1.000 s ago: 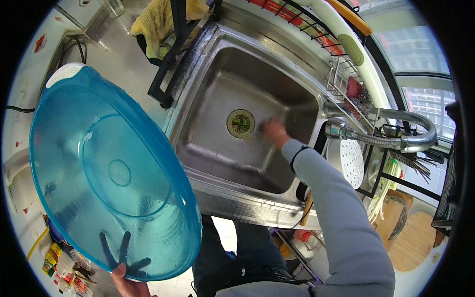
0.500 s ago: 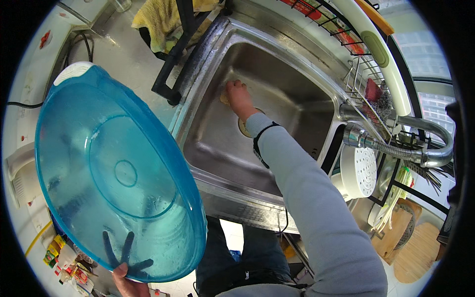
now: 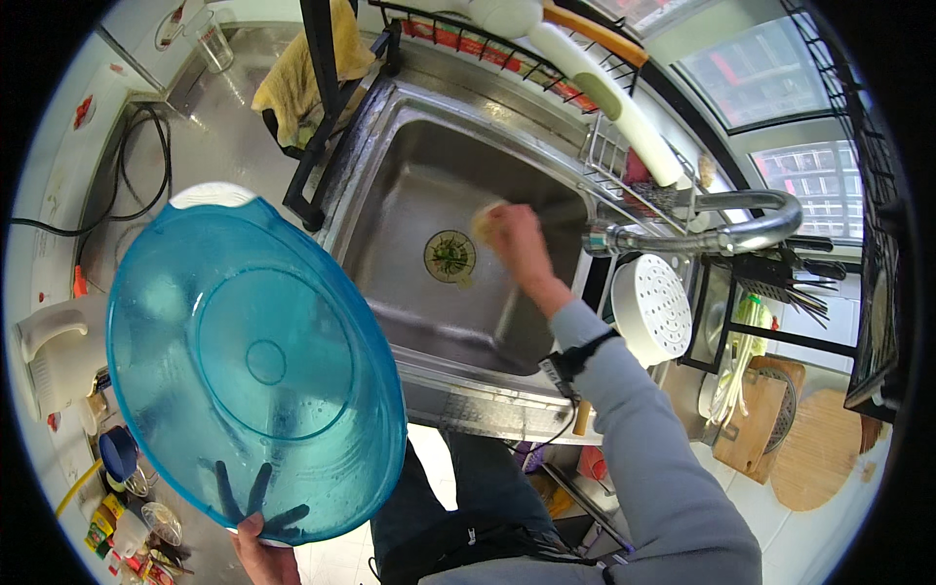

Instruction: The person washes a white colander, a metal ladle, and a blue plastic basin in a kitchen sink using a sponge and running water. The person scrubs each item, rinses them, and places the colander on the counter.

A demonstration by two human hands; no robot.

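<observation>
We note the basin (image 3: 258,356) at left, overlapping the near-left corner of the sink (image 3: 395,297), with the left hand (image 3: 263,556) at its lower rim. Inside the sink, scraps (image 3: 449,258) lie on the drain; up and right of these we place the right hand (image 3: 522,244) with a small item (image 3: 482,224) at its fingertips. Behind the basin we log a cloth (image 3: 291,93), then a glass (image 3: 208,44) farther left. Right of the sink: the faucet (image 3: 756,235), a perforated container (image 3: 658,304) nearer us, stalks (image 3: 739,375), then cutting boards (image 3: 815,453) farthest right.
</observation>
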